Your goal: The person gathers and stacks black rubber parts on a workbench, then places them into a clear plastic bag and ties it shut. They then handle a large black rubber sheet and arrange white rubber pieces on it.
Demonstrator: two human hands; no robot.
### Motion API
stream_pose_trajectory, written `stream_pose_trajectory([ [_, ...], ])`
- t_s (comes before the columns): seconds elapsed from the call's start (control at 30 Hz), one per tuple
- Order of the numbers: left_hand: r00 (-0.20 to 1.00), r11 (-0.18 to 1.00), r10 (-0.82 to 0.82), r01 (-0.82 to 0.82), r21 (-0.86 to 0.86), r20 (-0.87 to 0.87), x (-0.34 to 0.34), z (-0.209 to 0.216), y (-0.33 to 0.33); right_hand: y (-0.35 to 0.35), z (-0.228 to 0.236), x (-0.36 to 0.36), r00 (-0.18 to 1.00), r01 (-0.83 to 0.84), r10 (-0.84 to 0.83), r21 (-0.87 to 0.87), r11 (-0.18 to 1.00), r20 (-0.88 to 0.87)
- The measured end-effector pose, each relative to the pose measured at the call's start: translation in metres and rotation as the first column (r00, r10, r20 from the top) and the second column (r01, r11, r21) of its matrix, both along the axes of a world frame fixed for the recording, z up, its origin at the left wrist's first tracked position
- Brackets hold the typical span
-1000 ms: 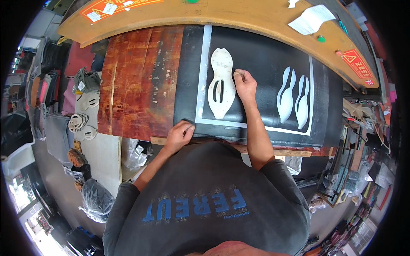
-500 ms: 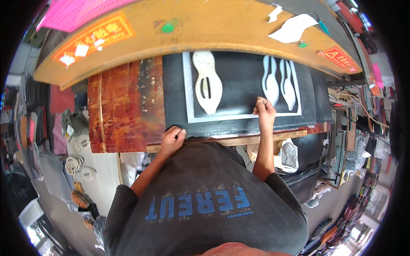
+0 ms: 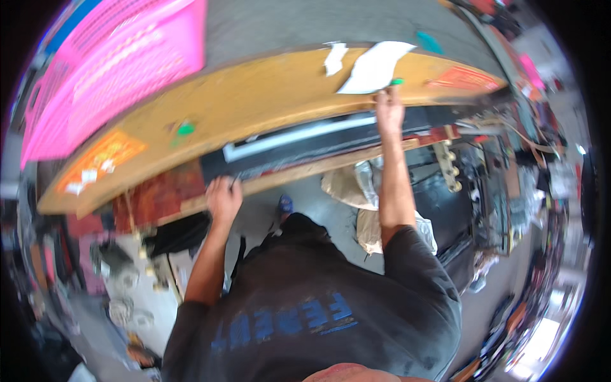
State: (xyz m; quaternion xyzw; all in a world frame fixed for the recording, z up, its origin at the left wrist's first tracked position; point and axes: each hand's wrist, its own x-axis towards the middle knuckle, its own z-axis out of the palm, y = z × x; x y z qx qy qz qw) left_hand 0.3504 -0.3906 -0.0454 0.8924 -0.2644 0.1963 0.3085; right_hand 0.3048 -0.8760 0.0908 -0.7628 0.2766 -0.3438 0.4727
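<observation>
My left hand (image 3: 224,196) is closed at the front edge of the work table, by the left end of the black mat (image 3: 213,167). Blur hides what, if anything, is in its fingers. My right arm is stretched out. My right hand (image 3: 389,114) reaches up to the yellow beam (image 3: 273,79), fingers extended beside a green button (image 3: 398,81) and just below a white paper piece (image 3: 375,67). A white frame (image 3: 299,137) on the mat is partly covered by the beam, and the white cut-out shapes inside it are hidden.
A pink plastic basket (image 3: 127,70) sits on the grey top behind the beam at left. Another green button (image 3: 186,129) is on the beam's left part. Below the table edge, pale bags (image 3: 356,188) stand on the floor. Piled materials line both sides.
My right hand has moved forward from over the mat to the green button. My left hand has shifted left along the edge. The view has turned, and the beam now covers most of the mat.
</observation>
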Motion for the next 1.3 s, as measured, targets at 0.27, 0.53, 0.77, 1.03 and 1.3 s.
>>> stream_pose_trajectory([
  [0.27, 0.968, 0.988, 0.143, -0.129, 0.08, -0.205, -0.056, 0.0, 0.033, 0.151, -0.102, -0.119, 0.912, -0.404, 0.28, -0.55, 0.731, -0.298],
  [0.53, 0.956, 0.986, 0.159, -0.141, 0.092, -0.245, -0.064, 0.011, 0.037, 0.173, -0.105, -0.121, 0.842, -0.483, 0.199, -0.536, 0.693, -0.502],
  [0.77, 0.961, 0.987, 0.159, -0.158, 0.021, -0.225, -0.088, 0.008, 0.041, 0.179, -0.103, -0.139, 0.831, -0.497, 0.222, -0.501, 0.709, -0.51],
  [1.03, 0.973, 0.955, 0.037, -0.102, -0.279, -0.228, -0.167, 0.042, 0.036, 0.254, -0.05, -0.167, 0.796, -0.569, 0.404, -0.33, 0.753, -0.45],
  [1.3, 0.922, 0.831, -0.351, 0.225, -0.509, -0.166, -0.198, 0.039, 0.024, 0.376, -0.073, -0.11, 0.711, -0.607, 0.242, -0.402, 0.686, -0.661],
])
